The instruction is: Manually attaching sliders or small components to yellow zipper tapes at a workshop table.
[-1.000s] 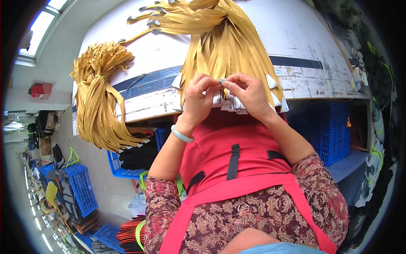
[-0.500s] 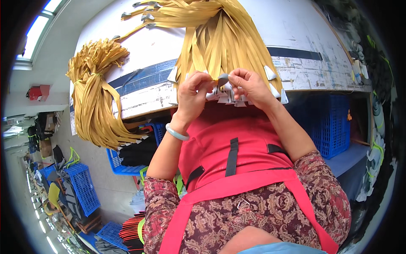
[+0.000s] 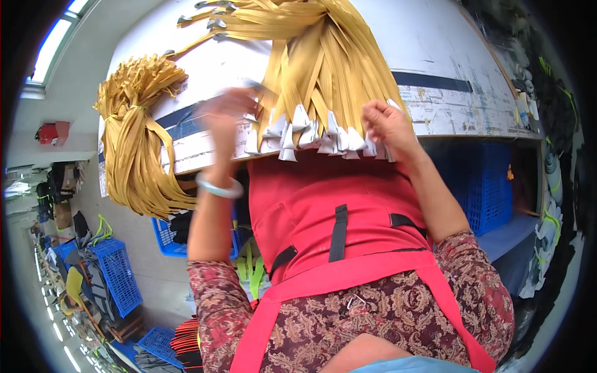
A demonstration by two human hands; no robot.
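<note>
A thick bundle of golden-yellow zipper strips [image 3: 348, 68] hangs over the table's front edge, with white folded ends [image 3: 333, 138] fanned out along the bottom. My left hand [image 3: 229, 112], blurred by motion, is to the left of the bundle. At its fingertips is a smeared grey end [image 3: 254, 84] of a yellow zipper strip, which appears gripped. My right hand [image 3: 390, 127] is at the bundle's right side, its fingers curled together beside the white ends. Whatever those fingers may hold is hidden.
A second tied yellow bundle [image 3: 134, 137] drapes over the table's left edge. More grey-tipped ends [image 3: 216, 23] lie on the white table [image 3: 435, 37]. Blue crates stand beneath it, one at the right [image 3: 485, 186] and one at the left [image 3: 166, 239].
My hands have parted from the grey end they met at. The left has swung left and up with that end; the right has moved slightly right, beside the white ends.
</note>
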